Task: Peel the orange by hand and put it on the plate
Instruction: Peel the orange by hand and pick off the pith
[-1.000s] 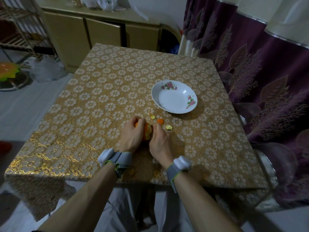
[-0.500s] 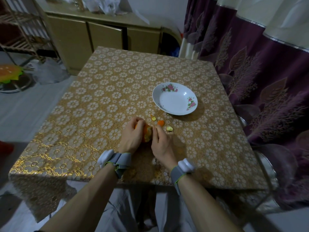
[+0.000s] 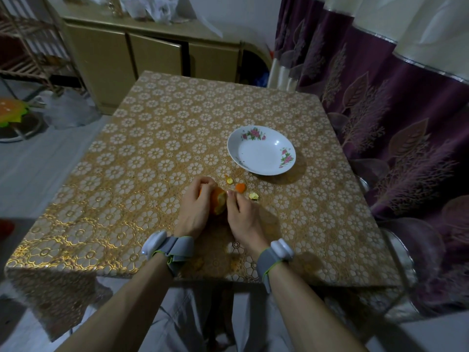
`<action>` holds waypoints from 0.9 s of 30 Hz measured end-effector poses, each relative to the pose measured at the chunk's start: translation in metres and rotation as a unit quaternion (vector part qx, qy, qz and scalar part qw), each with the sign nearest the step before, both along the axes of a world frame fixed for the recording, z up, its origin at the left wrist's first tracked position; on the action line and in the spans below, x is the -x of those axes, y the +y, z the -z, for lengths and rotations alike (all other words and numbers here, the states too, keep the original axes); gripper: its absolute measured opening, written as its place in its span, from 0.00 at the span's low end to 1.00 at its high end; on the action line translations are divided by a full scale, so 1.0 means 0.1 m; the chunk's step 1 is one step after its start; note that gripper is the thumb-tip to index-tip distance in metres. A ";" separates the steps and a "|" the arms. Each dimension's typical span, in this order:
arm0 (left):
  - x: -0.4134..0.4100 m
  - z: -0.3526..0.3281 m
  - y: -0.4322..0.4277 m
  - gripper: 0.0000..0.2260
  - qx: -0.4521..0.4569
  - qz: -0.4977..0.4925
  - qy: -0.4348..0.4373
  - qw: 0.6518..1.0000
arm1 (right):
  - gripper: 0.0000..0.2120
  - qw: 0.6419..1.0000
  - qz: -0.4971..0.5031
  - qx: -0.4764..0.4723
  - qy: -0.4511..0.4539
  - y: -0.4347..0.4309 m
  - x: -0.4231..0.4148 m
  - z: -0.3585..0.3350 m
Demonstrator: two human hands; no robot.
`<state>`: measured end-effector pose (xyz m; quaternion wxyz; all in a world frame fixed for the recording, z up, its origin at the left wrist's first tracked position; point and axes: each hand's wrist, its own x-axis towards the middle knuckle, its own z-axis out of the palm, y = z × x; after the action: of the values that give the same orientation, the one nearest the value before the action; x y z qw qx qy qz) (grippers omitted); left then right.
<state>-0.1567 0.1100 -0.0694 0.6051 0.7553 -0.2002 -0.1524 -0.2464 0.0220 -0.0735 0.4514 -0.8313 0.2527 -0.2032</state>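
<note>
**Dim room, gold worktop [image 3: 152,174]: an orange [image 3: 218,200] being peeled near the plate [image 3: 258,158]**

Gold cloth with a white flower pattern is covering the worktop, which is standing between a low cabinet [image 3: 114,64] at the far end and a purple leaf-printed curtain [image 3: 393,123] hanging along the right side. A pale plastic bag [image 3: 68,113] is lying on the floor [image 3: 38,168] at the left.

The person is holding the orange between both hands, over the near half of the worktop. I cannot tell whether it is touching the cloth. The left hand [image 3: 194,212] is wrapping it from the left, its fingers [image 3: 203,182] curling over the top and clamping on the fruit. The right hand [image 3: 242,217] is meeting it from the right, its fingers bunching together and the thumb tip pressing against the orange's paler, bared side. Whether they are pinching a flap of peel I cannot tell. Bright orange skin is showing on the part facing the left hand.

Three small scraps of peel [image 3: 240,187] are lying on the cloth just beyond the right hand, between the hands and the plate. The white plate, with pink flowers painted inside its rim, is sitting further back and to the right, apart from the orange. Grey wristbands [image 3: 177,247] with white pods are wrapping both wrists.
</note>
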 end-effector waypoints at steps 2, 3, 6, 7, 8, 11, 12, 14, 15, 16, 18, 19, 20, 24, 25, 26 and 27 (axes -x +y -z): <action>-0.01 -0.02 0.01 0.04 -0.045 0.027 -0.007 0.999 | 0.17 1.000 0.008 0.014 -0.006 0.01 0.02 0.02; -0.02 -0.05 0.01 0.07 -0.075 0.043 -0.006 0.996 | 0.16 0.999 0.009 0.032 -0.011 0.01 0.03 0.02; -0.06 -0.18 0.00 0.19 -0.161 0.084 0.000 0.983 | 0.14 0.992 0.005 0.122 -0.008 -0.02 0.08 0.00; -0.06 -0.21 -0.01 0.22 -0.187 0.087 -0.009 0.978 | 0.12 0.990 0.001 0.143 0.004 -0.03 0.09 -0.02; -0.05 -0.23 -0.01 0.24 -0.207 0.085 -0.020 0.974 | 0.11 0.987 -0.002 0.162 0.016 -0.04 0.09 -0.03; -0.01 -0.21 -0.01 0.23 -0.233 0.068 -0.032 0.970 | 0.10 0.978 -0.007 0.205 0.022 -0.06 0.10 -0.01; 0.00 -0.19 -0.01 0.21 -0.230 0.064 -0.024 0.971 | 0.10 0.978 -0.004 0.208 0.026 -0.06 0.10 -0.01; 0.04 -0.14 0.00 0.18 -0.203 0.054 -0.002 0.978 | 0.09 0.978 0.007 0.203 0.033 -0.03 0.09 0.00; 0.05 -0.12 0.01 0.16 -0.191 0.051 0.000 0.980 | 0.08 0.980 0.015 0.195 0.033 -0.02 0.08 0.00; 0.06 -0.09 0.03 0.16 -0.183 0.049 -0.004 0.982 | 0.07 0.983 0.025 0.182 0.029 -0.01 0.06 0.00; 0.08 -0.06 0.06 0.15 -0.167 0.046 -0.010 0.985 | 0.08 0.987 0.048 0.151 0.029 0.02 0.02 0.00; 0.08 -0.05 0.07 0.14 -0.159 0.044 -0.009 0.986 | 0.09 0.989 0.059 0.129 0.029 0.03 0.01 0.01; 0.07 -0.04 0.07 0.14 -0.155 0.044 -0.007 0.987 | 0.11 0.992 0.069 0.103 0.021 0.04 0.01 0.03; 0.04 -0.04 0.07 0.12 -0.130 0.049 0.014 0.990 | 0.15 0.998 0.045 0.030 -0.033 0.04 0.07 0.02; 0.04 -0.04 0.08 0.11 -0.124 0.049 0.018 0.991 | 0.16 0.999 0.031 0.024 -0.029 0.03 0.09 0.01; 0.03 -0.04 0.07 0.10 -0.123 0.049 0.015 0.991 | 0.17 0.999 0.024 0.026 -0.024 0.01 0.09 0.00; 0.03 -0.04 0.07 0.10 -0.126 0.050 0.008 0.991 | 0.18 0.999 0.021 0.035 -0.021 0.00 0.09 0.00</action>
<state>-0.1602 0.1169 -0.0649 0.4985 0.8133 -0.2122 -0.2122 -0.2550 0.0218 -0.0737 0.4228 -0.8367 0.2537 -0.2385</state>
